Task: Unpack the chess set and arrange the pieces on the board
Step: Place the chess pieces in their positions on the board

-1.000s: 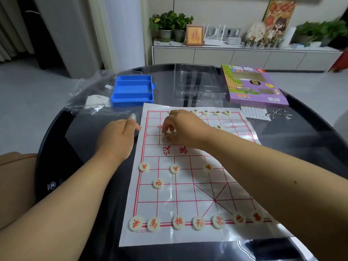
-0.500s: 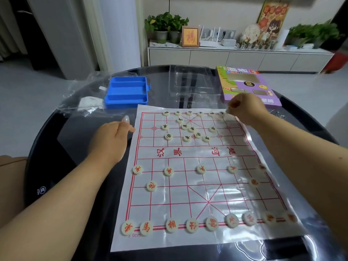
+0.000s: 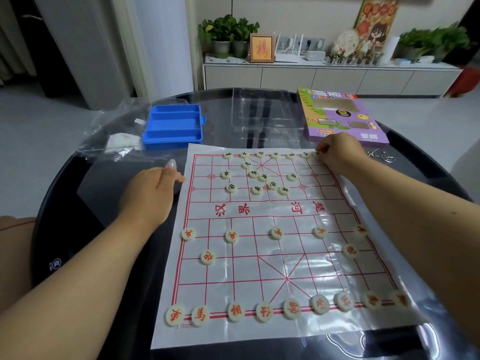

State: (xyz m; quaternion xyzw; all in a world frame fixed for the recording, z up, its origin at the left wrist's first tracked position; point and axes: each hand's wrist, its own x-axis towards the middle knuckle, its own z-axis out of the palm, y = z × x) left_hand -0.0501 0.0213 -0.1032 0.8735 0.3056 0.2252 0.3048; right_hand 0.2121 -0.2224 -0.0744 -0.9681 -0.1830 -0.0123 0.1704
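Nearest edge: the red-lettered pieces [image 3: 235,311] are sitting in a full back row along the near line of the xiangqi board sheet [image 3: 285,331], with the two red cannons and five red soldiers [image 3: 231,235] standing further up on their points. This half is looking finished.

The sheet itself is looking thin and glossy, creased where it was folded, lying on a dark round table [image 3: 78,229]. Judging by that, it will be sliding or lifting easily; better held flat at a margin than picked up.

Mid-distance: the left hand [image 3: 153,193] is resting at the sheet's left border, fingers loosely together with the tips at the edge, gripping nothing (whether it is truly pressing the sheet down cannot be told).

Beyond the river text, the black-lettered pieces [image 3: 262,178] are lying in a loose cluster, off their points. They are small pale discs, likely light, hard and smooth; best pinched by the rim between thumb and fingertip, or slid flat.

Far row: the right hand [image 3: 337,152] is pinching a small disc at the far right corner, seemingly seating it beside the six already lined up.

Behind the sheet: a blue compartment case [image 3: 174,126], open, a clear plastic tray [image 3: 262,113], crumpled plastic wrap [image 3: 114,131], and the purple game box [image 3: 342,115].
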